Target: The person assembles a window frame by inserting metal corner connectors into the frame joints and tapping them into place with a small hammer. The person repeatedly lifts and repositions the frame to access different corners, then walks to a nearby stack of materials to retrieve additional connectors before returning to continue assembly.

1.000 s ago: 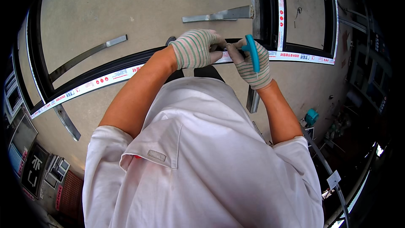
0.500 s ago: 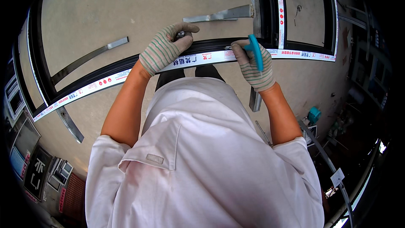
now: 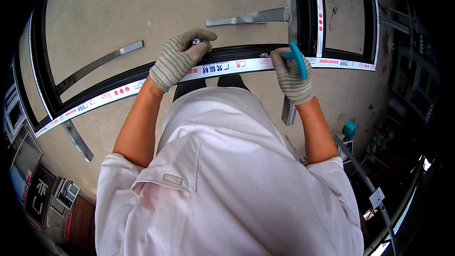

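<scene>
Both my hands wear pale gloves with green stripes. My left hand (image 3: pixel 177 57) is curled over the near bar of a black window-like frame (image 3: pixel 246 50), and a small shiny metal piece (image 3: pixel 195 41) shows between its fingers and palm. In my right hand (image 3: pixel 293 77), by the same bar, is a tool with a curved teal handle (image 3: pixel 298 61); its working end is hard to make out. Next to the right fingertips a small silvery bit (image 3: pixel 264 55) shows at the bar; whether it belongs to the tool I cannot tell. Printed white film (image 3: pixel 256 64) covers the bar's near face.
Metal strips (image 3: pixel 106 64) and a grey metal bar (image 3: pixel 260 16) lie inside the frame's outline. Flat metal supports (image 3: pixel 78 140) stick out from under its near edge. A teal object (image 3: pixel 350 129) stands on the right, and framed panes (image 3: pixel 66 194) lean at lower left.
My right hand has shifted slightly to the right with the teal-handled tool. My left hand has drawn a little left, and the metal piece in it shows more plainly.
</scene>
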Motion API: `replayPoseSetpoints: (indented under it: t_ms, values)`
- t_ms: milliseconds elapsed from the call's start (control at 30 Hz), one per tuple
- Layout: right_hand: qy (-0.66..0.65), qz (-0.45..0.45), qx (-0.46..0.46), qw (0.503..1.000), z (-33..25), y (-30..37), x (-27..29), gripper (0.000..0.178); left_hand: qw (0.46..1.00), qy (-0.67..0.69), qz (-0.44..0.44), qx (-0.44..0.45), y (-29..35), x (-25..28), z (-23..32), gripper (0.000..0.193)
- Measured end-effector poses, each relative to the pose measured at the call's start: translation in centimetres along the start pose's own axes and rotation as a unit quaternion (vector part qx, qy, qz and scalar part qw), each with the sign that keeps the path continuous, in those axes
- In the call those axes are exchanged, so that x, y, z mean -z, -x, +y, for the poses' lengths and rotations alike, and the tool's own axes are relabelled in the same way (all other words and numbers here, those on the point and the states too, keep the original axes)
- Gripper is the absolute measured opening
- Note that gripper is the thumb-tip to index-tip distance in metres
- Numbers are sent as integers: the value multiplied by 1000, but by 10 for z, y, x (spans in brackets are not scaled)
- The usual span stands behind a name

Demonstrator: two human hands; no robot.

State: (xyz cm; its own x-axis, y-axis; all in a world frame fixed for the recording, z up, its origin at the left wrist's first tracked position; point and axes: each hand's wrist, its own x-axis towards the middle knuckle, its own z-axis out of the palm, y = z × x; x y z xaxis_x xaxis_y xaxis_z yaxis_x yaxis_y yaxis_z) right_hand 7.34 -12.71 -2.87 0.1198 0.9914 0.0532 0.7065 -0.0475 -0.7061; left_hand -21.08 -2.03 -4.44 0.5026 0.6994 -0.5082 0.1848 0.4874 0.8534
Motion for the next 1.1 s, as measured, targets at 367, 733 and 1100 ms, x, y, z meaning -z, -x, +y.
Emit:
replayPoseSetpoints:
  t_ms: [367,733,1100]
  values:
    - [-3,-88,5,996,-4,-12,13,9,996,76,-43,26,1,12,5,37]
    - [32,-1,-74,997,-23,-6,17,13,959,252,-126,21,11,27,11,54]
    - [-190,-9,-111,975,-135,-19,-17,17,979,72,-185,-42,41,23,42,46]
